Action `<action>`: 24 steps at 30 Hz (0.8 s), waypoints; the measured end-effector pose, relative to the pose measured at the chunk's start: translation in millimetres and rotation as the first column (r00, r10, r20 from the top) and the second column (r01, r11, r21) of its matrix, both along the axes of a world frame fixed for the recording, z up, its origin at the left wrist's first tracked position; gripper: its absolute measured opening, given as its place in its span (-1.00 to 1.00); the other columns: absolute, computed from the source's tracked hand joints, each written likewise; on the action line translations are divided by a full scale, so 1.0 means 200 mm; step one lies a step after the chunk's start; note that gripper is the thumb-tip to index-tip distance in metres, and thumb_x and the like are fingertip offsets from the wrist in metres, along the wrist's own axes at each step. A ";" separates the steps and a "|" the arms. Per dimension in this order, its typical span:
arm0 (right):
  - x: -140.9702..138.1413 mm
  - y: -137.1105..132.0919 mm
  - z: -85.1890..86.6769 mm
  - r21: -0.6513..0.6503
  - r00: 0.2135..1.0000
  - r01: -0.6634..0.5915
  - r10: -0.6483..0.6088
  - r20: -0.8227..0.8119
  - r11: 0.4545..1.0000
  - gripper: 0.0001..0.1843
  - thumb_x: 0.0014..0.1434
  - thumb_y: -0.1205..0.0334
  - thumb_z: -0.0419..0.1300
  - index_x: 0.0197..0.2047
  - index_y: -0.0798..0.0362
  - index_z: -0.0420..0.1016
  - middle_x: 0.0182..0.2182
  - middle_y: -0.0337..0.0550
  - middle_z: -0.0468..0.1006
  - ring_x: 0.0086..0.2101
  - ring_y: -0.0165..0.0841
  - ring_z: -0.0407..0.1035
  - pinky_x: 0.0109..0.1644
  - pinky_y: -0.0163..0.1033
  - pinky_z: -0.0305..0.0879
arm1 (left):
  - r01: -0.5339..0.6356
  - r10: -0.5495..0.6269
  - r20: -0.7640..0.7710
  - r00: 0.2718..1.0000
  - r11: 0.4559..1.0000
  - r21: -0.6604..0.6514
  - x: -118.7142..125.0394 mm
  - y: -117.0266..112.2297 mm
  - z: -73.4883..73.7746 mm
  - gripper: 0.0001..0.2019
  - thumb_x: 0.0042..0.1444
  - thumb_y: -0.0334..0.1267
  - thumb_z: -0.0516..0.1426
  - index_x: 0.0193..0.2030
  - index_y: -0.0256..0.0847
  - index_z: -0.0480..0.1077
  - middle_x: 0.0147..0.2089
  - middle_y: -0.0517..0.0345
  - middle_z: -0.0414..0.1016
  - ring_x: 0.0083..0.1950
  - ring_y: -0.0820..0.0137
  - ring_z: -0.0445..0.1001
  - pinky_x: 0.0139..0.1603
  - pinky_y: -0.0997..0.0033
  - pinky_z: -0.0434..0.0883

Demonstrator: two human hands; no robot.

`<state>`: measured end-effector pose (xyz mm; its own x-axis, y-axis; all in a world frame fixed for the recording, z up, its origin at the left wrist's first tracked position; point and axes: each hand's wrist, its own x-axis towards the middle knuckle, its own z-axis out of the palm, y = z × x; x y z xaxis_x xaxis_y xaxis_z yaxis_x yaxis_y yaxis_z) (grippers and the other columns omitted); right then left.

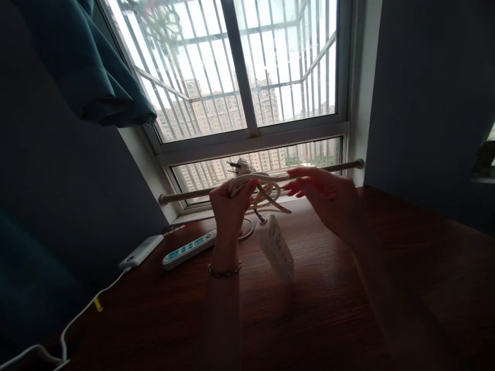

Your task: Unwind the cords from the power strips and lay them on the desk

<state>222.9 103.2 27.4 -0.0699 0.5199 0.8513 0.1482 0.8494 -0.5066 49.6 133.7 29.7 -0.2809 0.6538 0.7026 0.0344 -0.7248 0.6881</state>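
Note:
A coiled white power cord [266, 191] is gripped in my left hand [231, 203], whose fingers are closed around the loops near the bar. The two-pin plug [243, 166] sticks up above that hand, prongs pointing left. From the cord a white power strip [275, 247] hangs tilted over the table, slightly blurred. To the right of the loops is my right hand [325, 198], with fingers stretched and apart, their tips right by the cord. Whether those fingertips touch it I cannot tell.
A second power strip [189, 250] with blue sockets lies on the brown wooden table [328, 309]. Left of it sits a white device [141, 252] with a white cable [83, 312]. Behind are a metal bar [185, 197] and a barred window; a blue curtain [104, 87] hangs upper left.

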 end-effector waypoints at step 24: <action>0.08 0.26 -0.06 -0.371 0.627 -0.722 0.325 -0.708 0.584 -0.57 -0.13 0.03 0.36 -0.47 0.21 0.30 -0.66 -0.25 0.33 -0.75 -0.68 -0.05 -0.78 -0.58 -0.17 | 0.778 -0.799 0.118 0.590 0.523 -0.349 0.14 -0.10 -0.01 -0.81 0.01 -0.30 0.19 -0.42 -0.22 0.20 -0.76 0.48 -0.12 -0.79 0.71 -0.18 -0.73 0.68 0.08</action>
